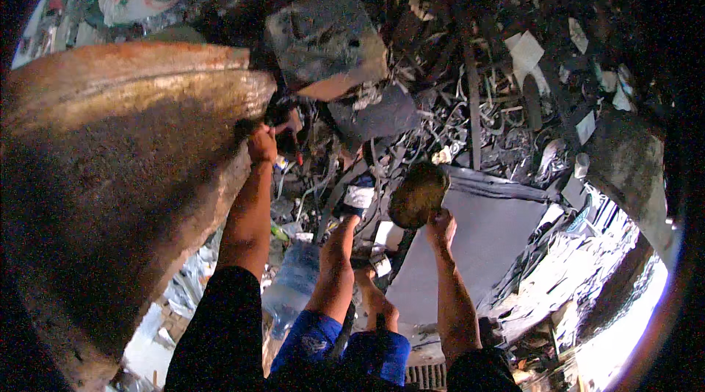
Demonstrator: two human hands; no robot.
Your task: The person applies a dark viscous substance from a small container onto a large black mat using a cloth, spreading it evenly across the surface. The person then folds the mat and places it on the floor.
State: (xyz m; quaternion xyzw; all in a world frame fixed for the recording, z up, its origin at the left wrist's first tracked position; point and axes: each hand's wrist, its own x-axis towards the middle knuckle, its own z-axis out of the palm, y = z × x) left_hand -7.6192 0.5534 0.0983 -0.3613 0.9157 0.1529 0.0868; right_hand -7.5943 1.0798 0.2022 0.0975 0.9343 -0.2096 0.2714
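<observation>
To the left stands a large brown curved piece (125, 186) with a rough face and a lighter, banded upper edge. My left hand (262, 144) is closed against its right end, by a small dark patch; what the fingers grip there is hidden. In my right hand (440, 229) is a rounded, dark brown object (418, 195), raised in front of a grey flat panel (477, 245). Its kind does not show. My shod feet rest between the two hands, among scraps.
A dark, block-like box (327, 43) lies ahead. Tangled strips and scrap (492, 109) cover the ground to the right of it. A clear blue-tinted plastic bottle (290, 289) lies beside my legs. Bright, crumpled sheets (573, 267) are heaped at the right.
</observation>
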